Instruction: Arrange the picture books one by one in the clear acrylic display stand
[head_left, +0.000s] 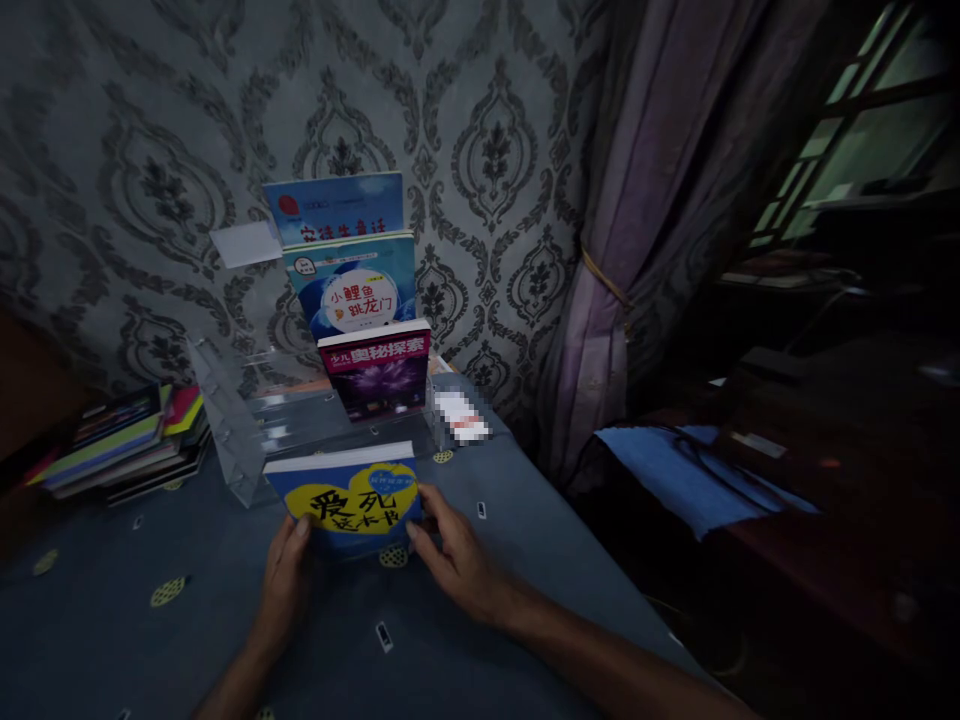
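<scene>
A blue book with a yellow heart on its cover (pixel 349 505) is held between my two hands, tilted back with its cover facing me. My left hand (pixel 289 560) grips its left edge, thumb on the front. At the right edge my right hand (pixel 448 545) holds it, thumb on the front and fingers partly behind. Just beyond it stands a clear acrylic tiered rack (pixel 229 420). On the rack's right side, three books rise in steps: a dark purple book (pixel 382 380) in front, a blue-green book (pixel 352 285) behind it, and a blue book (pixel 337 205) at the back.
Left of the rack lies a pile of books and magazines (pixel 135 440) on the blue tablecloth (pixel 330 650). A white pixelated item (pixel 463 415) is right of the rack. Patterned wall and a tied curtain (pixel 600 270) stand behind; a blue cloth (pixel 690 475) lies at right.
</scene>
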